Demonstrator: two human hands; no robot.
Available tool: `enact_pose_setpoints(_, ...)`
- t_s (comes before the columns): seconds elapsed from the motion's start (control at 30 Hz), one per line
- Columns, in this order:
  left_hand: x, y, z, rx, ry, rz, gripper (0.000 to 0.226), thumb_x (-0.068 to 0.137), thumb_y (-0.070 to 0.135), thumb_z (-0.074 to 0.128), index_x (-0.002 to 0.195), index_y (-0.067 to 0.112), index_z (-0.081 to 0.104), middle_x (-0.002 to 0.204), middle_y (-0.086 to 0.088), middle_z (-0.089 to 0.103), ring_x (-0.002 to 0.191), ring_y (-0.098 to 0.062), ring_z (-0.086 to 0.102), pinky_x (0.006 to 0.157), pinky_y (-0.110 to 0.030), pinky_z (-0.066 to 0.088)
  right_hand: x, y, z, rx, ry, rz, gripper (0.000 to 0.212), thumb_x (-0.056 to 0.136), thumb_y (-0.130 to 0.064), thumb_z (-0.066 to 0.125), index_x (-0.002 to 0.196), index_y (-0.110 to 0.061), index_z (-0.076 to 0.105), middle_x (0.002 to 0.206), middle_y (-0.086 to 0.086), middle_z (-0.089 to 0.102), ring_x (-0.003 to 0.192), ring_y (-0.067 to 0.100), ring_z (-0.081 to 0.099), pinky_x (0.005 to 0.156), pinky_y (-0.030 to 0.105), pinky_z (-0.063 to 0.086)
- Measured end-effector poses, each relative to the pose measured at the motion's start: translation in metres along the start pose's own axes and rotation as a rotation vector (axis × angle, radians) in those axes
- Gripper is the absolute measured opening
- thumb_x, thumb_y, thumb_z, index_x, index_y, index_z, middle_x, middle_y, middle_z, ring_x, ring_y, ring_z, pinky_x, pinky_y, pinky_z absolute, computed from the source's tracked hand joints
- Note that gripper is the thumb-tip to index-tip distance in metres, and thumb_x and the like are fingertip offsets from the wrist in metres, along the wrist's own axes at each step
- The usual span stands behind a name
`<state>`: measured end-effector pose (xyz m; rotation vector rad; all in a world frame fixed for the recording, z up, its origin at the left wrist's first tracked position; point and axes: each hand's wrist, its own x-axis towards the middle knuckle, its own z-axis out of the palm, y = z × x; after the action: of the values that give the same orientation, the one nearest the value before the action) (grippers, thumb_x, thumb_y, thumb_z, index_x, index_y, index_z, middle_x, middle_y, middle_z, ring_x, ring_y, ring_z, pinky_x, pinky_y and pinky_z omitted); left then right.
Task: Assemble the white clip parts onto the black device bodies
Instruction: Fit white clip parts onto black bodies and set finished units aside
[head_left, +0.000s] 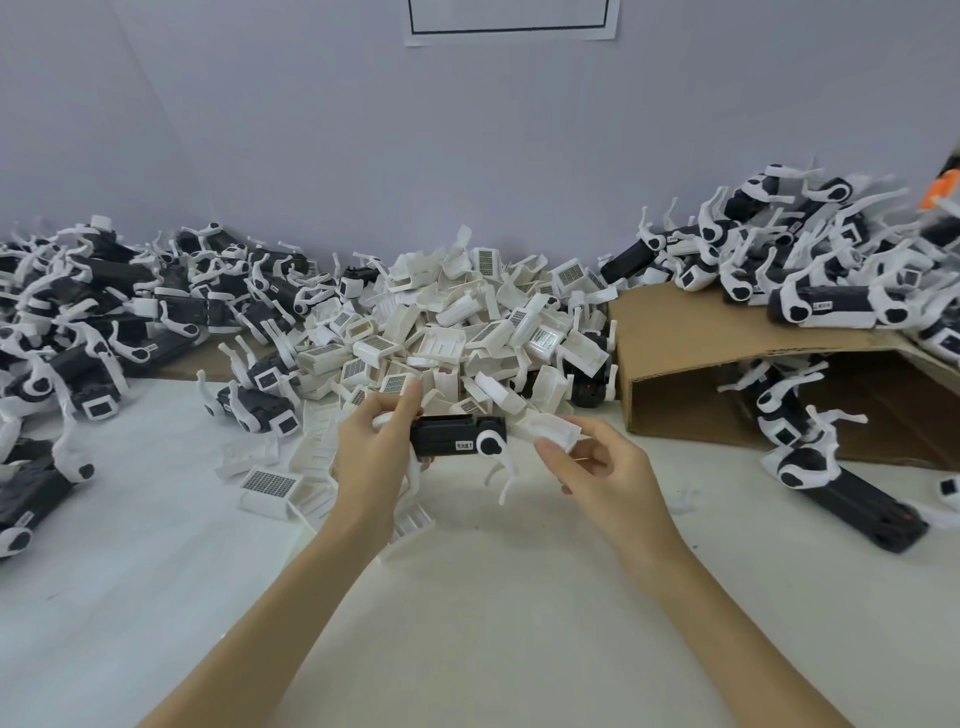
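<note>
A black device body (457, 435) is being gripped at its left end by the curled fingers of the left hand (375, 451), above the table (493, 597) middle. A white clip part (553, 430) is being pinched by the right hand (597, 470) just beside the body's right end. Bare tabletop is lying toward the near edge, while the far edge is being crowded by the clip pile (457, 322) and a cardboard box (727, 364).

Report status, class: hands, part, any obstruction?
Left hand grips black device body. Right hand pinches white clip part, not yet seated. Nothing between them.
</note>
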<state>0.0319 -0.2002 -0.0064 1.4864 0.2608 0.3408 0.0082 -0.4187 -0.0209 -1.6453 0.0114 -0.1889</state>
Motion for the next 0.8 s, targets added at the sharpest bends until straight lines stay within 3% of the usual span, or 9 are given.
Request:
enact_pose_setpoints(0.07, 0.000, 0.000, 0.001, 0.002, 0.003, 0.008, 0.038, 0.096, 0.055, 0.072, 0.074, 0.025, 0.064, 0.074, -0.003, 0.074, 0.072, -0.023, 0.071, 0.080, -0.037, 0.058, 0.000, 0.000, -0.001, 0.086, -0.023, 0.044, 0.029, 0.092, -0.024, 0.078, 0.121, -0.022, 0.072, 0.075, -0.006, 0.071, 0.068, 0.009, 0.065, 0.074, 0.032, 0.059)
enact_pose_setpoints(0.13, 0.000, -0.001, 0.002, -0.001, -0.002, 0.011, 0.038, 0.096, 0.053, 0.072, 0.077, 0.022, 0.064, 0.074, -0.004, 0.073, 0.071, -0.021, 0.070, 0.066, -0.025, 0.057, 0.000, 0.000, -0.001, 0.157, -0.036, 0.071, 0.029, 0.092, -0.018, 0.078, 0.121, -0.019, 0.071, 0.076, -0.005, 0.072, 0.069, 0.009, 0.064, 0.072, 0.025, 0.058)
enact_pose_setpoints(0.23, -0.002, -0.003, 0.002, -0.009, -0.022, 0.024, 0.042, 0.097, 0.053, 0.069, 0.086, 0.013, 0.065, 0.078, -0.005, 0.072, 0.066, -0.015, 0.067, 0.058, -0.015, 0.054, 0.000, -0.001, -0.001, 0.233, -0.006, 0.109, 0.031, 0.088, -0.014, 0.081, 0.117, -0.011, 0.069, 0.103, 0.005, 0.078, 0.084, 0.008, 0.069, 0.080, 0.025, 0.057)
enact_pose_setpoints(0.33, -0.005, -0.004, 0.005, -0.018, -0.037, 0.054, 0.049, 0.101, 0.052, 0.064, 0.094, 0.004, 0.068, 0.085, -0.006, 0.070, 0.056, -0.002, 0.064, 0.050, -0.008, 0.046, 0.004, -0.001, -0.003, 0.330, 0.070, 0.104, 0.032, 0.086, -0.008, 0.082, 0.111, -0.007, 0.062, 0.113, 0.008, 0.075, 0.101, 0.013, 0.073, 0.089, 0.034, 0.061)
enact_pose_setpoints(0.43, -0.009, -0.005, 0.008, -0.029, -0.053, 0.062, 0.048, 0.106, 0.050, 0.056, 0.087, 0.008, 0.070, 0.084, -0.006, 0.068, 0.055, 0.000, 0.064, 0.051, -0.011, 0.049, 0.007, -0.003, -0.007, 0.374, 0.033, 0.087, 0.024, 0.093, -0.010, 0.074, 0.112, -0.006, 0.060, 0.110, 0.008, 0.078, 0.110, 0.021, 0.073, 0.088, 0.037, 0.061)
enact_pose_setpoints(0.53, -0.013, -0.006, 0.011, 0.009, -0.081, 0.132, 0.052, 0.111, 0.048, 0.045, 0.083, 0.011, 0.070, 0.079, 0.004, 0.066, 0.062, 0.005, 0.061, 0.059, -0.006, 0.046, 0.007, -0.005, -0.007, 0.306, -0.003, 0.047, 0.023, 0.099, -0.028, 0.067, 0.113, -0.009, 0.066, 0.101, 0.010, 0.078, 0.096, 0.019, 0.074, 0.077, 0.028, 0.059)
enact_pose_setpoints(0.6, -0.017, -0.008, 0.013, 0.073, -0.109, 0.227, 0.055, 0.113, 0.047, 0.039, 0.086, 0.010, 0.070, 0.077, 0.009, 0.067, 0.067, 0.003, 0.058, 0.062, -0.004, 0.042, 0.004, -0.004, -0.006, 0.129, -0.041, -0.041, 0.022, 0.102, -0.034, 0.063, 0.116, -0.017, 0.068, 0.097, 0.005, 0.077, 0.092, 0.017, 0.073, 0.077, 0.027, 0.058)
enact_pose_setpoints(0.7, -0.023, -0.010, 0.014, 0.115, -0.199, 0.372, 0.060, 0.113, 0.054, 0.033, 0.091, 0.011, 0.069, 0.083, -0.012, 0.069, 0.071, -0.022, 0.058, 0.063, -0.014, 0.044, -0.003, 0.001, 0.000, -0.113, -0.192, -0.140, 0.026, 0.104, -0.032, 0.061, 0.128, -0.026, 0.068, 0.113, -0.008, 0.075, 0.110, 0.010, 0.069, 0.089, 0.025, 0.054)
enact_pose_setpoints(0.8, -0.025, -0.012, 0.014, 0.176, -0.268, 0.500, 0.058, 0.109, 0.060, 0.028, 0.097, 0.020, 0.067, 0.086, -0.002, 0.070, 0.085, -0.020, 0.065, 0.078, -0.028, 0.049, -0.011, 0.003, 0.006, -0.173, -0.272, -0.148, 0.034, 0.106, -0.028, 0.058, 0.139, -0.031, 0.064, 0.132, -0.014, 0.068, 0.119, 0.008, 0.066, 0.098, 0.030, 0.054)
